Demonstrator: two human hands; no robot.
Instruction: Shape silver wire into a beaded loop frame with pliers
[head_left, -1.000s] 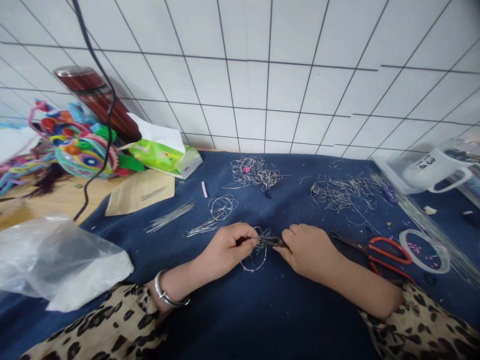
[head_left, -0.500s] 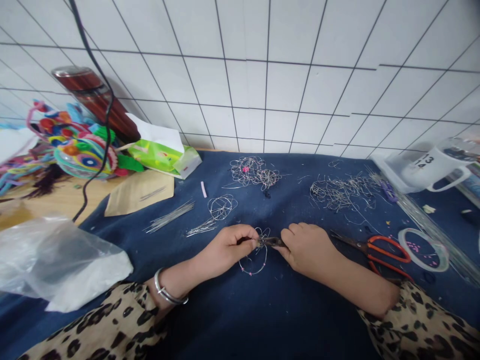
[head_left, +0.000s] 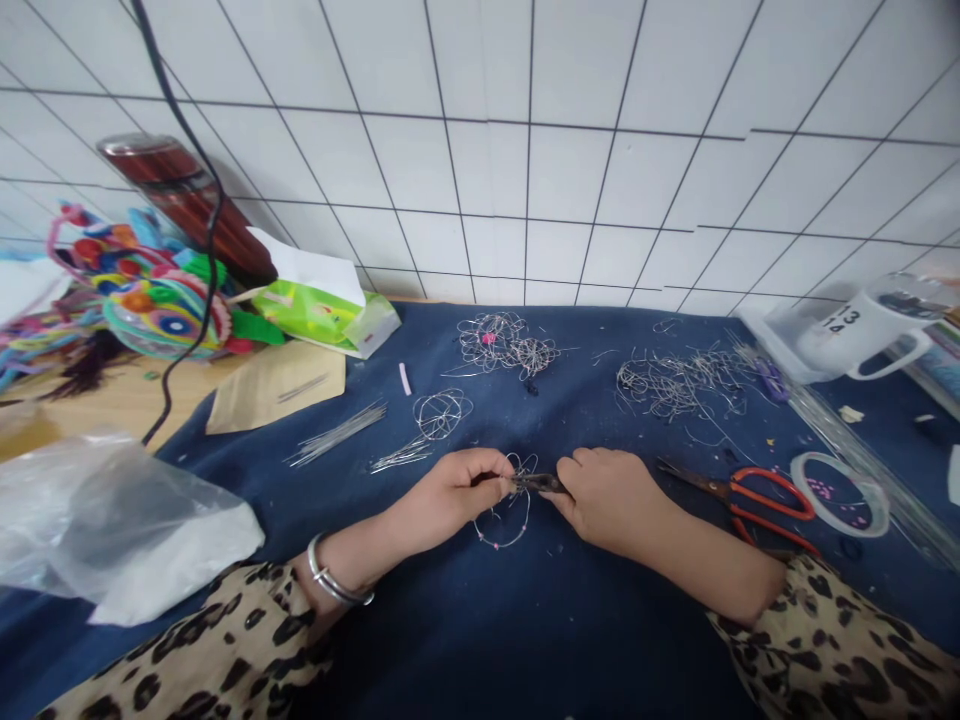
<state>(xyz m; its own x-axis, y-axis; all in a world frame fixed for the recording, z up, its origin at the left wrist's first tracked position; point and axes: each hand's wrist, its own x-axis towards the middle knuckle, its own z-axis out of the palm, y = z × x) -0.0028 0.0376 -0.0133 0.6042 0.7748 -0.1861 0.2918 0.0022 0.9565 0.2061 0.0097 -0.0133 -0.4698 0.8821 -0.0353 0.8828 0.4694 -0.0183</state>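
Observation:
My left hand [head_left: 455, 498] pinches a thin wire piece [head_left: 501, 546] that has a round loop with small pink beads hanging below and smaller wire loops above. My right hand [head_left: 609, 498] is closed around dark pliers [head_left: 544, 483], whose jaws point left and meet the wire by my left fingertips. What exactly the jaws grip is too small to tell. Just beyond my left hand, a round wire shape [head_left: 442, 413] and a small bundle of wires [head_left: 402, 456] lie on the dark blue cloth [head_left: 570, 620].
Orange-handled scissors [head_left: 772, 492] and a round dish with pink beads [head_left: 840, 494] lie right. Tangled wires [head_left: 667, 385] and a beaded wire heap [head_left: 506, 343] lie toward the wall. A plastic bag [head_left: 120, 520] is left; a white mug [head_left: 862, 335] stands back right.
The whole view has shifted slightly, with things appearing a little further left. Both hands keep their hold on the wire piece and the pliers.

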